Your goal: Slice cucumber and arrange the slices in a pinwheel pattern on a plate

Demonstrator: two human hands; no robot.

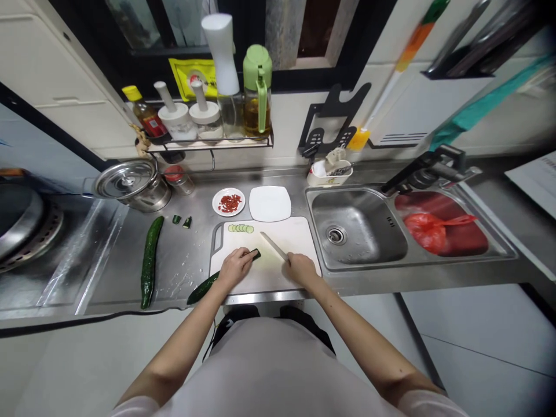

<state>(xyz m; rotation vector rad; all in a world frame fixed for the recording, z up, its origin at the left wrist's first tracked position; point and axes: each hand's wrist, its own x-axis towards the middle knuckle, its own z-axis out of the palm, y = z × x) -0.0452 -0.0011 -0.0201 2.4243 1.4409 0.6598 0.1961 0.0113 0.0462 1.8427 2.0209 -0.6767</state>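
My left hand [235, 267] is closed over a dark green cucumber [203, 288] that lies across the white cutting board [295, 234], its cut end showing at my fingertips. My right hand [300, 269] grips a knife [273, 245], its pale blade pointing up-left over the board, just right of the cucumber's end. A short row of cucumber slices [241, 229] lies at the board's far edge.
A second whole cucumber [149, 260] and two cut ends [182, 220] lie on the steel counter to the left. Beyond the board stand a small plate of red bits [229, 202] and a white square plate [270, 203]. A pot [130, 182] stands far left; a double sink [360, 229] is at right.
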